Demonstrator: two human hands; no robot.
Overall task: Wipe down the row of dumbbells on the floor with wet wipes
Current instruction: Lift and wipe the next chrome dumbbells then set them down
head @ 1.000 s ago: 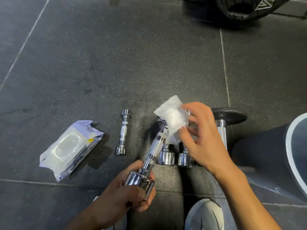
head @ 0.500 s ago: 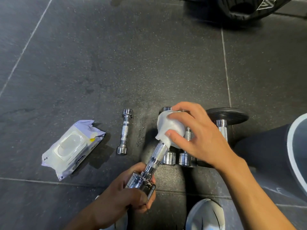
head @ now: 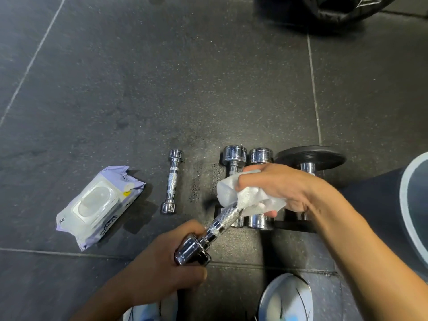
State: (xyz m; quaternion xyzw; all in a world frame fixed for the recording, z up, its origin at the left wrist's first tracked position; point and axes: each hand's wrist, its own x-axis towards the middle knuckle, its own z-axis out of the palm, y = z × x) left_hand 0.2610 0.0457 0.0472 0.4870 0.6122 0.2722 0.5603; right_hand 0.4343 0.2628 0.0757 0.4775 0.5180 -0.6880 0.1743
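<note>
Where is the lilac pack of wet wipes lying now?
In the head view, the lilac plastic wipes pack lies on the dark floor at the left, beside the small chrome dumbbell.

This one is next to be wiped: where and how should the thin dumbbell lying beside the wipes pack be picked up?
Take the thin dumbbell by its knurled middle, coming straight down from above with fingers across the bar. It lies flat, ends pointing toward and away from the person, apart from the wipes pack.
</note>
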